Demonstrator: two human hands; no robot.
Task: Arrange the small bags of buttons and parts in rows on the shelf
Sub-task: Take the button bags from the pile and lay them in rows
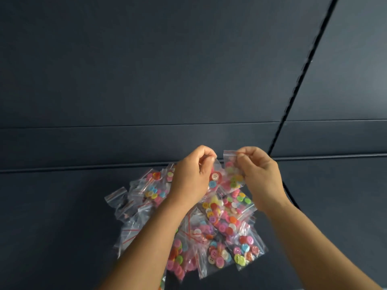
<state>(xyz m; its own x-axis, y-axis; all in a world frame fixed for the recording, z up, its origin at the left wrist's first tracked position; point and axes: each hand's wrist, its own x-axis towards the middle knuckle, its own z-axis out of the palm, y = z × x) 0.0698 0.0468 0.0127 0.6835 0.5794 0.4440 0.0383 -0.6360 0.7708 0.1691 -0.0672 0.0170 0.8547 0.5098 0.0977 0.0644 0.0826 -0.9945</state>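
A heap of small clear zip bags [222, 225] filled with coloured buttons lies on the dark shelf [62, 206]. Above its far edge, my left hand [192, 174] pinches the top corner of one bag of buttons [214, 177]. My right hand [259, 174] pinches the red-lined top of a second bag [232, 174]. Both bags hang side by side, lifted over the heap. A few bags at the heap's left [123, 206] look nearly empty of colour.
The shelf is dark blue-grey, with a back panel [146, 70] rising behind it. A ridge [83, 170] runs across the shelf just beyond the heap. A dark seam [297, 84] slants down the panel at the right.
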